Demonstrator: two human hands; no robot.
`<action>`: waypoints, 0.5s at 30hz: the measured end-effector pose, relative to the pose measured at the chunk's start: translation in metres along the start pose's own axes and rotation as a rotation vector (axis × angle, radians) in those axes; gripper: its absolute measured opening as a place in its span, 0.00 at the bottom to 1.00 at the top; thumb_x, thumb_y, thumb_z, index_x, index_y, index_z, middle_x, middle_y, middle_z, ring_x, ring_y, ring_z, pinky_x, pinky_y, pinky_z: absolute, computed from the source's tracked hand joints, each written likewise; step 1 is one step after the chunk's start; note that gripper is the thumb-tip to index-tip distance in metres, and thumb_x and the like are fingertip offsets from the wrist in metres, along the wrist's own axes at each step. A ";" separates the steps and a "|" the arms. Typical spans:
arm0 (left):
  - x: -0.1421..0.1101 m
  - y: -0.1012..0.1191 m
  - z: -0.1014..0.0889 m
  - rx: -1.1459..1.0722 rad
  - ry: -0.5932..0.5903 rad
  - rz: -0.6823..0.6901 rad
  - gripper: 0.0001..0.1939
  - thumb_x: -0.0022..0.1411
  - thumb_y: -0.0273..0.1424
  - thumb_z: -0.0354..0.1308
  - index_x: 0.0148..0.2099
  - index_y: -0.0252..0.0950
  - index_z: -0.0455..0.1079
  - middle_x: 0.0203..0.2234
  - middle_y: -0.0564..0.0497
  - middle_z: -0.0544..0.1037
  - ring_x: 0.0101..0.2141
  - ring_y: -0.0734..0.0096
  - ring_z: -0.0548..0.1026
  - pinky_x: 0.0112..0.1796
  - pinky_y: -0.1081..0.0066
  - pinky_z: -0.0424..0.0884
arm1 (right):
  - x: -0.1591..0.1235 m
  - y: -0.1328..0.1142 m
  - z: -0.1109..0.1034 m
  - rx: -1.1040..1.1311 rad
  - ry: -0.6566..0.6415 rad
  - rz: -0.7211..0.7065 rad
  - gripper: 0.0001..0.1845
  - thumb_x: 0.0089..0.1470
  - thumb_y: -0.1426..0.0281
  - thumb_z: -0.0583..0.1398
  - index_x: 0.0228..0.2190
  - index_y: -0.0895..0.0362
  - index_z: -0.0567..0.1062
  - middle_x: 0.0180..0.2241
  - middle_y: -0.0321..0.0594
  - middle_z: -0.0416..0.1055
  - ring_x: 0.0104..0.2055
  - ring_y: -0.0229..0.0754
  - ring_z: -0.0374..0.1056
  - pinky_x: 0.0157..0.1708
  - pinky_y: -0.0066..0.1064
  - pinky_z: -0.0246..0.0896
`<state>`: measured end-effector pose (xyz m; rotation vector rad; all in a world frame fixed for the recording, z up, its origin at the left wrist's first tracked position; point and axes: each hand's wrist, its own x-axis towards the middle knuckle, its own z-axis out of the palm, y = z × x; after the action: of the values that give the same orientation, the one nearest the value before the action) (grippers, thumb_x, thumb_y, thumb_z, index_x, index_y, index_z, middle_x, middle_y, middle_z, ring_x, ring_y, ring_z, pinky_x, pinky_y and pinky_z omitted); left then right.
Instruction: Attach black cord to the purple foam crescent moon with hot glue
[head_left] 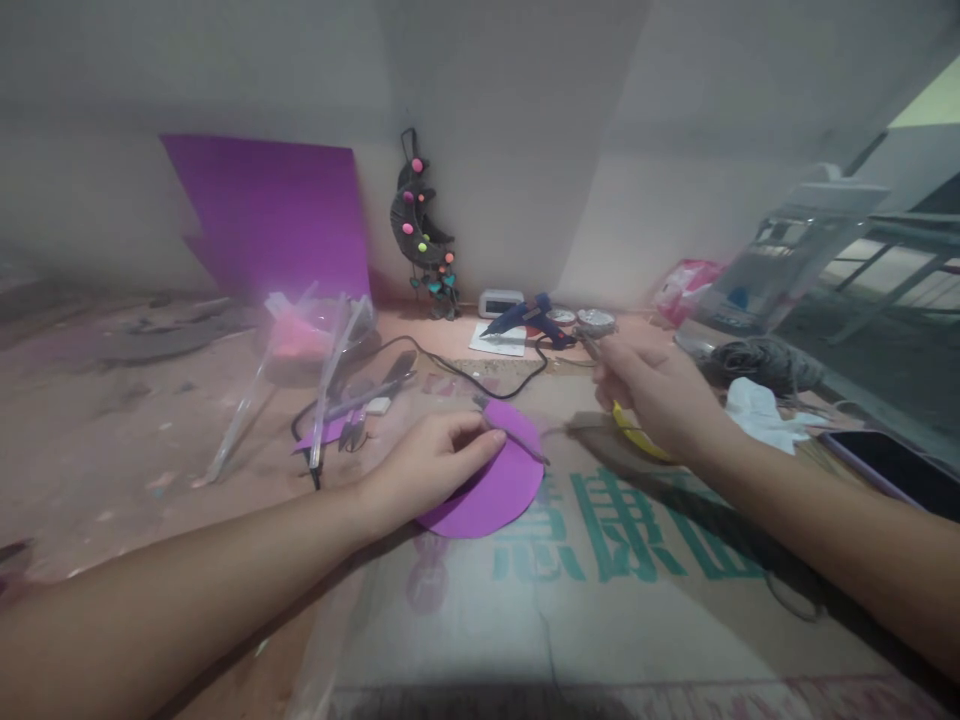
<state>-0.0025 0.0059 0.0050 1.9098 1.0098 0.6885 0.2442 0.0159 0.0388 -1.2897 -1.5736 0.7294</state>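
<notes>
My left hand is closed on a purple crescent-like cutout with a rounded lower edge, its thumb pressing the top face. Dark grey yarn lies along the cutout's upper edge beside the thumb. From there a thin strand runs right toward my right hand, raised with its fingers pinched together on the grey yarn. A yellow curved object shows beneath the right hand, partly covered by it. The blue glue gun rests just beyond the right fingertips.
A dark moon-shaped ornament with coloured pompoms leans on the wall near a purple sheet. Clear glue sticks and scissors lie left. At right are a grey yarn skein, tissue, a phone and a clear plastic container.
</notes>
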 end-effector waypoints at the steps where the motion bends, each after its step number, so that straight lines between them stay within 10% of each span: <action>1: 0.000 -0.001 0.000 -0.003 -0.003 -0.001 0.16 0.65 0.39 0.51 0.34 0.34 0.72 0.27 0.54 0.73 0.27 0.74 0.67 0.27 0.75 0.60 | 0.003 -0.001 -0.005 -0.042 0.024 -0.010 0.23 0.59 0.52 0.53 0.22 0.55 0.68 0.15 0.31 0.57 0.18 0.34 0.55 0.19 0.27 0.49; 15: 0.001 -0.001 0.001 -0.023 -0.014 0.015 0.16 0.65 0.39 0.51 0.30 0.34 0.69 0.24 0.55 0.71 0.26 0.75 0.65 0.28 0.74 0.59 | 0.062 0.005 -0.013 -0.951 -0.185 -0.232 0.21 0.55 0.62 0.57 0.48 0.58 0.75 0.42 0.48 0.77 0.41 0.52 0.71 0.37 0.36 0.63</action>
<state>-0.0017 0.0068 0.0043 1.9016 0.9756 0.6922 0.2578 0.0755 0.0574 -1.6651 -2.3000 -0.1071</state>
